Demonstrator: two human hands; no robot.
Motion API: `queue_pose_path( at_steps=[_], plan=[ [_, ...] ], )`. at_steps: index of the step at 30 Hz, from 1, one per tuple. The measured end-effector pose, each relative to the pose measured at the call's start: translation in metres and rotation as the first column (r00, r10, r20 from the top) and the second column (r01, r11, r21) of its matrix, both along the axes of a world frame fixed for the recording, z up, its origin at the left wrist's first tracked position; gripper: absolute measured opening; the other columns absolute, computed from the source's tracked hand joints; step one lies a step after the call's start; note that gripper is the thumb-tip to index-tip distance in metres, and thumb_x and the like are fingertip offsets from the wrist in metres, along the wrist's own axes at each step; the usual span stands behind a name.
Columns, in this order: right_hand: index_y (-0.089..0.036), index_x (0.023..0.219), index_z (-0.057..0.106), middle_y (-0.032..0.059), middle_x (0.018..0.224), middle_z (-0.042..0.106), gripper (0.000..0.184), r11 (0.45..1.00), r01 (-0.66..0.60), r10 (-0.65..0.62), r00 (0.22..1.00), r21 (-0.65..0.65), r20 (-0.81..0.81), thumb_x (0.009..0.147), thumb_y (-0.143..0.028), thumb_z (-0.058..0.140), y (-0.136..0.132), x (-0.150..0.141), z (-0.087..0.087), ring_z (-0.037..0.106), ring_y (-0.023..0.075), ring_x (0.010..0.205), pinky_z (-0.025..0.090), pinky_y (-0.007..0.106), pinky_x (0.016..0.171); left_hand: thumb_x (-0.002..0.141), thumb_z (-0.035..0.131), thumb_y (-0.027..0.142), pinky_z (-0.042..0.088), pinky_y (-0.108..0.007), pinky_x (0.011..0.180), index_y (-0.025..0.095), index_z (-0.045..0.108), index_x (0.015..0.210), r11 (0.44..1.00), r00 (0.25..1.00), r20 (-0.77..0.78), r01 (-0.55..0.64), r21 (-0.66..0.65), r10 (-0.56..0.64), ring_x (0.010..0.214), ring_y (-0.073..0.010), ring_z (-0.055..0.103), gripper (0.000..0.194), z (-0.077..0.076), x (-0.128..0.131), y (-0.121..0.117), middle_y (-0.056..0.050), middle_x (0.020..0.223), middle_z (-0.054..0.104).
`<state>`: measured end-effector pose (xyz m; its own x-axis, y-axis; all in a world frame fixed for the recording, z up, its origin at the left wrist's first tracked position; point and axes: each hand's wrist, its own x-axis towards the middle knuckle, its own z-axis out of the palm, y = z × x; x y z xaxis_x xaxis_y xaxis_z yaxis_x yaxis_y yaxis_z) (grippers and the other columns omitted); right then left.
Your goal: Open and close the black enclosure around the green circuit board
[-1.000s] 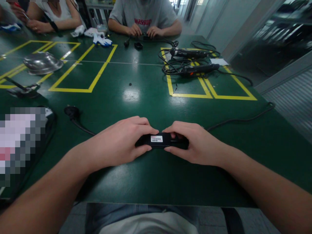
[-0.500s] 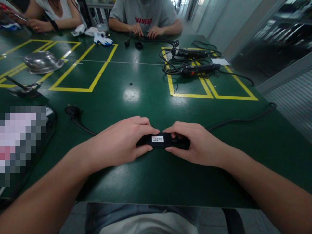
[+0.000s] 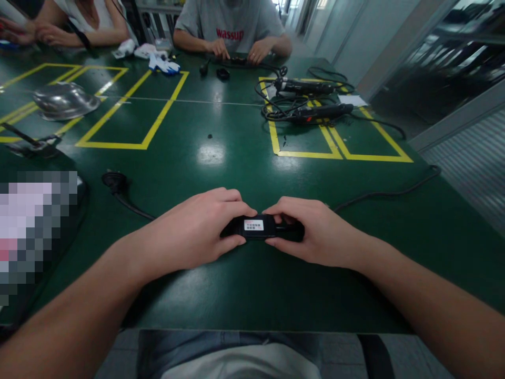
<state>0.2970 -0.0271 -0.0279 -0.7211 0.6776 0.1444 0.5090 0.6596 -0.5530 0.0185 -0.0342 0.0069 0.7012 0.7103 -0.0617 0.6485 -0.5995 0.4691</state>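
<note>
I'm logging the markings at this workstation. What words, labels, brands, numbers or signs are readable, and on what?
"wassup": red lettering on the grey shirt at the far side.
White label on the black device: characters too small and blurred to read.
Pixelated thing at left: any text is hidden.

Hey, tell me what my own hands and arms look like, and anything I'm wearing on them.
Your left hand and right hand are ungloved, with slender fingers. Both forearms are bare as far as they show; no sleeve, watch, bracelet, ring, cable or marking is visible on them.
</note>
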Motion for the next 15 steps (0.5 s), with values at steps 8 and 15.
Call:
queue_pose_path(
  at_steps=[8, 15],
  plan=[
    [-0.024, 0.132, 0.055, 0.0009, 0.096, 0.072, 0.053, 0.994, 0.102, -0.103, 0.995, -0.045, -0.018, 0.089, -0.032, 0.086, -0.002, 0.001, 0.001, 0.065, 0.0186, 0.075, 0.050, 0.030, 0.067, 0.106, 0.066, 0.025, 0.056, -0.036, 0.099, 0.024, 0.073, 0.138, 0.999, 0.990, 0.139, -0.033, -0.021, 0.035, 0.111, -0.0232, 0.072, 0.032, 0.002, -0.003, 0.004, -0.007, 0.123, 0.076],
    [-0.025, 0.101, 0.055, 0.0007, 0.086, 0.066, 0.019, 0.999, 0.044, -0.043, 0.998, -0.012, 0.045, 0.092, -0.021, 0.072, 0.000, 0.003, 0.010, 0.061, 0.0179, 0.072, 0.045, 0.030, 0.065, 0.101, 0.067, 0.026, 0.057, -0.048, 0.103, 0.020, 0.072, 0.126, 0.965, 0.971, -0.027, -0.235, 0.118, 0.239, 0.113, -0.0312, 0.070, 0.025, -0.015, -0.004, 0.018, -0.010, 0.118, 0.078]
  ],
)
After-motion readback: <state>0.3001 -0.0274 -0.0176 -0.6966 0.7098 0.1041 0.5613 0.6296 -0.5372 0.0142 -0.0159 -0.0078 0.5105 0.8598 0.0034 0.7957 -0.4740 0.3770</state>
